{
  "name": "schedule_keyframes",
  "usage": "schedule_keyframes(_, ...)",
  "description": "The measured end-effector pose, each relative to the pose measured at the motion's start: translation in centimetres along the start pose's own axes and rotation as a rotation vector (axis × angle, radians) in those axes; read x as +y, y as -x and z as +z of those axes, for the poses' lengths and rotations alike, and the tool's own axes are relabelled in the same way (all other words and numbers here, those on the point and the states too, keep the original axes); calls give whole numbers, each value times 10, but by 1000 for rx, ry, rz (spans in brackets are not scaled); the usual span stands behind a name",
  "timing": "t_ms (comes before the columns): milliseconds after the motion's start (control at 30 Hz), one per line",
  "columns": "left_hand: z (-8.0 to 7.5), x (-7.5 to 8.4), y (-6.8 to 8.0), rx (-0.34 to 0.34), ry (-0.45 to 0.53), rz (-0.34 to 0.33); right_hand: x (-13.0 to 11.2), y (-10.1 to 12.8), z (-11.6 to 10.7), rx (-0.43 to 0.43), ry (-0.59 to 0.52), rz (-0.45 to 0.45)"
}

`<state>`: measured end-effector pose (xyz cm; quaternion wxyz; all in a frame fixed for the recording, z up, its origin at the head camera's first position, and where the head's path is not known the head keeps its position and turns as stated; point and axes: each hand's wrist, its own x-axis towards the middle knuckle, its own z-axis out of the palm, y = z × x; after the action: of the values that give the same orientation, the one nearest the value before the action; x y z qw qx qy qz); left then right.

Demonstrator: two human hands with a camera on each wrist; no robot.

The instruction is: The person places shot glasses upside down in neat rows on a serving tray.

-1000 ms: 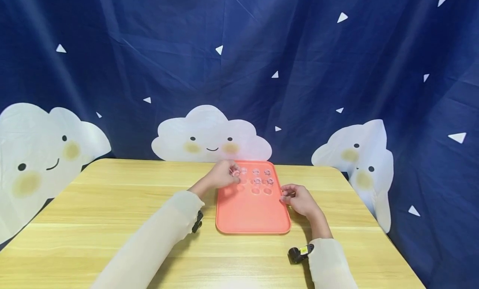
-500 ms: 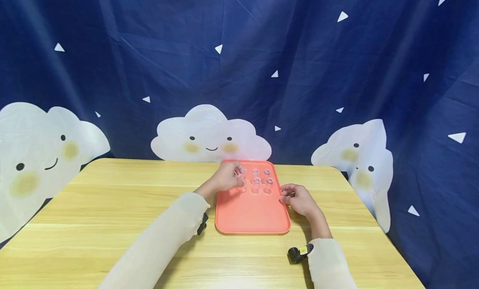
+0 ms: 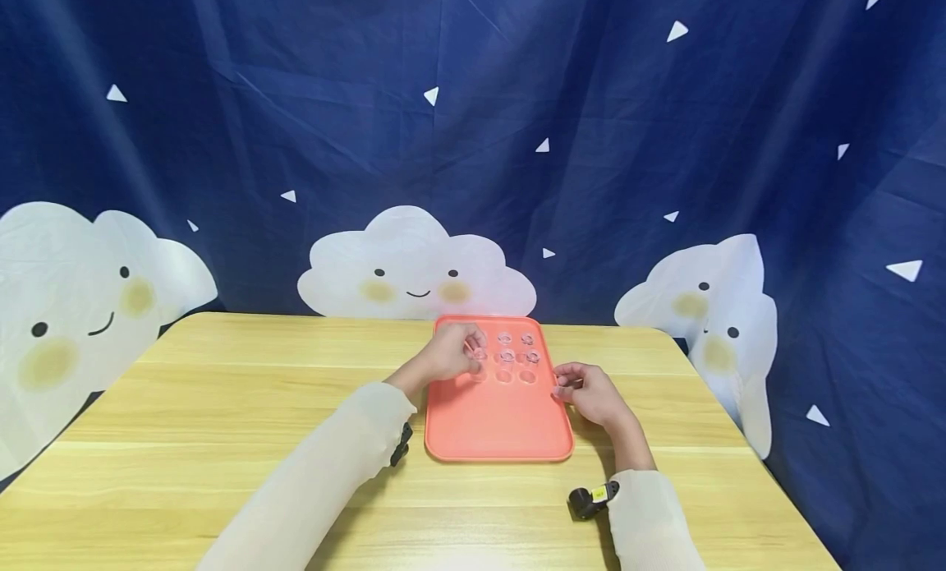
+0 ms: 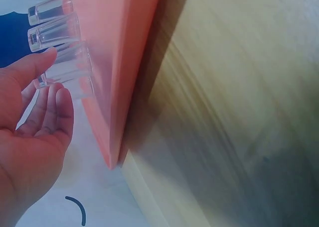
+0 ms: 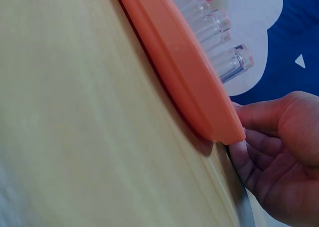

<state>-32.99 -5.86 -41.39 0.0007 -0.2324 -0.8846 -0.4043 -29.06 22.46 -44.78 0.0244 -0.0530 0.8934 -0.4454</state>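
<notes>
An orange-pink tray lies on the table, bearing several small clear glasses in its far half. In the left wrist view the glasses stand with their thick, narrower ends away from the tray. My left hand pinches one clear glass at the left of the group, with thumb and fingertips around its narrower end. At the tray's right edge, my right hand pinches the rim between thumb and fingers.
The pale wooden table extends to both sides and in front of the tray. A dark blue curtain with white clouds hangs right behind the table's far edge. Black wrist cameras are worn on both sleeves.
My left hand has moved right and slightly nearer over the tray, bringing the glass in beside the others. The right hand stays at the tray's rim.
</notes>
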Motion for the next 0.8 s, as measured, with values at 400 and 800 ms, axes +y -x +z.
schedule_keyframes(400,0,-1,0,-20,10,-21,1,0,0,3,-11,-3)
schedule_keyframes(800,-15,-15,8,2,-3,26,1,-1,1,2,-16,-4)
